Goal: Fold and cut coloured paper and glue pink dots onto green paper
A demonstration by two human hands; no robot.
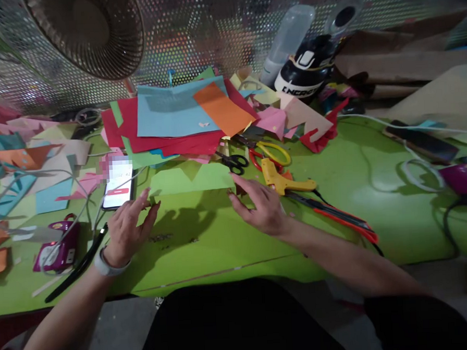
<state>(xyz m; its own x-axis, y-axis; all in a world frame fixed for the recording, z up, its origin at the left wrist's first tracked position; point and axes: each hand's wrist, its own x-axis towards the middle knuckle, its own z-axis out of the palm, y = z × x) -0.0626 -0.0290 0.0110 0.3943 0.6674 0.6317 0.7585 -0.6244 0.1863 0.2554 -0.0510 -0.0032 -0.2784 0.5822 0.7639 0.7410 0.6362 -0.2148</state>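
Note:
A light green paper strip point(192, 180) with notches in its upper edge stretches between my two hands, over the green tabletop. My left hand point(128, 222), with a watch on its wrist, has thumb and index finger at the strip's left end. At the right end, my right hand point(260, 204) pinches the strip between thumb and index finger. Beyond the right hand lie a yellow glue gun point(278, 180), black-handled scissors point(235, 162) and yellow-handled scissors point(275, 151). A lit phone point(119, 189) rests just past my left hand.
Coloured paper sheets point(175, 113) are stacked at the back, below a fan point(93, 31). A red-and-black cutter point(337, 216) lies right of my right hand. Paper scraps, cables and a purple device point(59, 247) crowd the left. A black jug point(306, 69) stands at the back right.

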